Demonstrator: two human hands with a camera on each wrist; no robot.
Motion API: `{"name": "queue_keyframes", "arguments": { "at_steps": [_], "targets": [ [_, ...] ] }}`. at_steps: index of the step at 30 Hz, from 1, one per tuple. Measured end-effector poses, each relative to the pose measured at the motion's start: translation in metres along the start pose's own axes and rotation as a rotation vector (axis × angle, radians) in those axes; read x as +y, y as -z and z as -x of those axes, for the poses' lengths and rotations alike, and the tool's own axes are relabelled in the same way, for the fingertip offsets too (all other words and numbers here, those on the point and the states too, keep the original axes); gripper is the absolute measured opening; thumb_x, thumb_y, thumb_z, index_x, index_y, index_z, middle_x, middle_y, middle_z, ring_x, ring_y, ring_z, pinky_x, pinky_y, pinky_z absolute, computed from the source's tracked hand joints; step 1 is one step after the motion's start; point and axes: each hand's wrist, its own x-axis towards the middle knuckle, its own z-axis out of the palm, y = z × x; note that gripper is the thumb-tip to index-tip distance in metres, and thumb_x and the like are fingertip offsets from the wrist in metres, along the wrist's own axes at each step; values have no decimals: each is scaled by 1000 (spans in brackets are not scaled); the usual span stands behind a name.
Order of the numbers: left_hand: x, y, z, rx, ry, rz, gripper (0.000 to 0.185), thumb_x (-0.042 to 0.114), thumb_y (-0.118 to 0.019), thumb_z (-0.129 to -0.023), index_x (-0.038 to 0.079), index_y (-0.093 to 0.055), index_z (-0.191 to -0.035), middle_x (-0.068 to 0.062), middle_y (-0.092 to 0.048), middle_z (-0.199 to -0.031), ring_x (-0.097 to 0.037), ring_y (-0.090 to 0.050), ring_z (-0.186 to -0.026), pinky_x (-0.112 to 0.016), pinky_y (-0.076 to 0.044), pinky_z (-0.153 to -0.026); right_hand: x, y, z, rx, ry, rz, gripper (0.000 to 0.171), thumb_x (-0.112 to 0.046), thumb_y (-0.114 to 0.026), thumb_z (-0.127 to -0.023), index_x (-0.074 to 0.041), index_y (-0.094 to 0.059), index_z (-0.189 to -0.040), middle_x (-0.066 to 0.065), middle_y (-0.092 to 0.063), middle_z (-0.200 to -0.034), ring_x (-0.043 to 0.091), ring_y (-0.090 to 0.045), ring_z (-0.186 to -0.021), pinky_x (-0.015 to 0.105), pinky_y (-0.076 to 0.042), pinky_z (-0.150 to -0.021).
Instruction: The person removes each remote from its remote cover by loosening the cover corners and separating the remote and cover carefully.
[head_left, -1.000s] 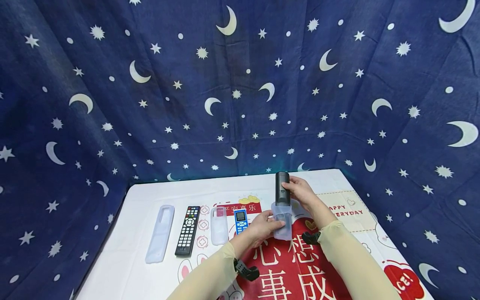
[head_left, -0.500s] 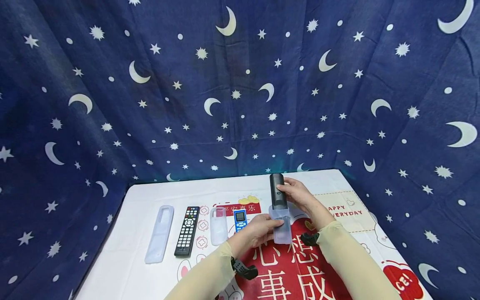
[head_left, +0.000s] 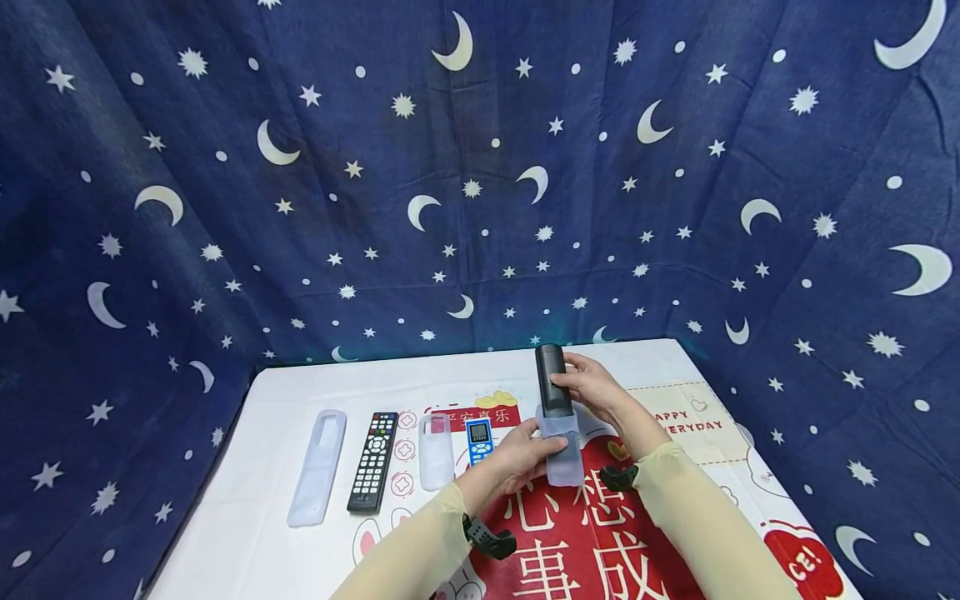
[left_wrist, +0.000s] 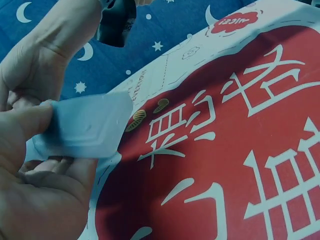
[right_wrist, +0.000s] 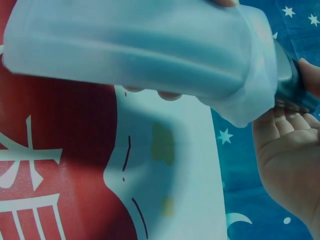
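Over the right part of the table, a black remote control [head_left: 552, 379] is partly inside a translucent silicone sleeve [head_left: 566, 467]. My right hand [head_left: 591, 388] grips the bare upper end of the remote, thumb on its back. Lower down, my left hand [head_left: 523, 457] holds the sleeve, thumb on its face and fingers beneath. In the left wrist view the closed end of the sleeve [left_wrist: 90, 125] juts past the left thumb. From the right wrist view, the sleeve's mouth [right_wrist: 257, 70] is bunched around the dark remote [right_wrist: 290, 80], whose inserted part shows dimly through.
Left of the hands lie a blue remote [head_left: 480, 440], a small translucent sleeve [head_left: 437, 454], a long black remote [head_left: 373, 463] and a long translucent sleeve [head_left: 318, 467]. A white tablecloth [head_left: 247, 500] with red prints covers the table. A starry curtain [head_left: 480, 167] hangs behind.
The remote and sleeve have shifted slightly left and tilted, top toward the left. Both hands keep their hold, and the remote stays partway in the sleeve.
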Motion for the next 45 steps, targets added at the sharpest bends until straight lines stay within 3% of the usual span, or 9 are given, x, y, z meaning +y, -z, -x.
{"name": "queue_keyframes", "arguments": {
  "at_steps": [6, 12, 19, 28, 34, 37, 45],
  "targets": [
    [0, 4, 1, -79, -38, -52, 57, -1, -68, -95, 3, -44, -146, -13, -69, -122, -27, -67, -112, -45, -54, -97, 1, 2, -1, 16, -3, 23, 60, -9, -64, -99, 4, -39, -152, 28, -53, -142, 19, -67, -102, 44, -49, -100],
    [-2, 7, 3, -173, -51, -87, 70, -16, -61, -89, 1, -33, -151, -16, -65, -131, -27, -64, -118, -43, -52, -100, 4, 5, -3, 10, -1, 1, 62, -7, -65, -98, 5, -38, -152, 29, -52, -141, 18, -68, -100, 35, -54, -91],
    [-6, 6, 2, -177, -77, -67, 82, -23, -54, -84, 5, -28, -156, -18, -61, -138, -28, -62, -121, -45, -51, -102, 2, 5, -2, 26, 20, -1, 59, -6, -65, -98, 6, -40, -150, 29, -53, -140, 17, -67, -98, 31, -55, -87],
    [-14, 3, 4, -240, -96, -12, 89, -23, -52, -81, 14, -28, -158, -19, -64, -131, -27, -63, -111, -43, -54, -95, 6, 8, -4, 49, -2, -2, 63, -9, -67, -97, 7, -38, -150, 29, -52, -142, 16, -69, -96, 33, -55, -89],
    [-8, 2, 6, -150, -12, -72, 54, 2, -62, -94, 3, -44, -145, -12, -66, -121, -25, -65, -111, -44, -54, -97, 3, 4, -2, 36, -18, 14, 61, -7, -66, -97, 4, -39, -151, 29, -55, -140, 19, -68, -99, 40, -52, -95],
    [-6, 4, 5, -80, -13, -118, 45, 12, -65, -99, -4, -51, -138, -10, -67, -118, -24, -66, -112, -44, -54, -98, 0, 0, 0, 18, -8, 35, 61, -8, -66, -97, 3, -39, -151, 28, -55, -140, 21, -68, -102, 45, -51, -99],
    [-9, 7, 2, 16, -65, -36, 51, 1, -66, -95, -6, -48, -142, -13, -69, -119, -24, -67, -110, -44, -55, -97, 2, -7, -2, 18, -21, 61, 59, -7, -65, -97, 1, -40, -150, 28, -55, -139, 26, -66, -107, 53, -47, -104]
  ]
}}
